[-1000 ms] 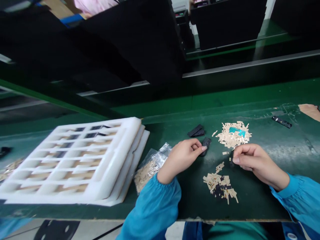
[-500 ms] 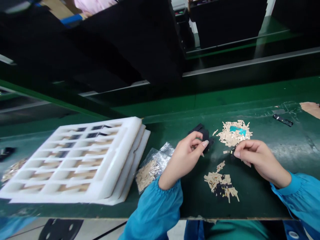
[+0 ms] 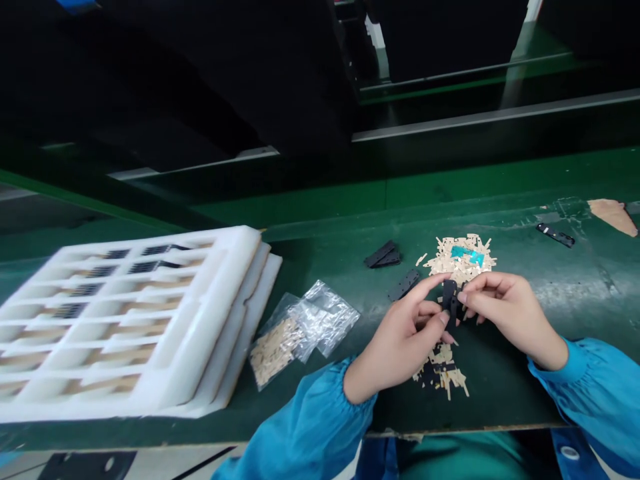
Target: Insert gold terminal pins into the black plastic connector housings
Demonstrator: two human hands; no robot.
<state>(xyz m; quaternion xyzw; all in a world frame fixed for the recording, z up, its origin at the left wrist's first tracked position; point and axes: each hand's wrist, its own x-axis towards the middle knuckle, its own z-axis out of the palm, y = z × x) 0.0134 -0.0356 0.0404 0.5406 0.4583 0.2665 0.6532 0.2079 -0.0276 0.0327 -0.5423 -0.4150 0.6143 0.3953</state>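
Past the near pile point(image 3: 444, 377) of tan strips, L hand point(image 3: 403, 341) is pinching a blk plate point(image 3: 450, 297) over the desk point(image 3: 505, 387); R hand point(image 3: 513, 319) is gripping a small dark part point(image 3: 462, 311) at its side. Plate's looking light, stiff, prob. slickish; long edges are offering best hold. No writing's showing legibly, incl. on spare plates point(image 3: 381, 253) farther back.

An oblong black piece point(image 3: 449, 293) is pinched in the left hand point(image 3: 404, 339), beside the right hand point(image 3: 507, 311).

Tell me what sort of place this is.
Most likely a factory assembly bench: it has a heap of small beige pieces, several flat black parts and stacked white foam trays with compartments.
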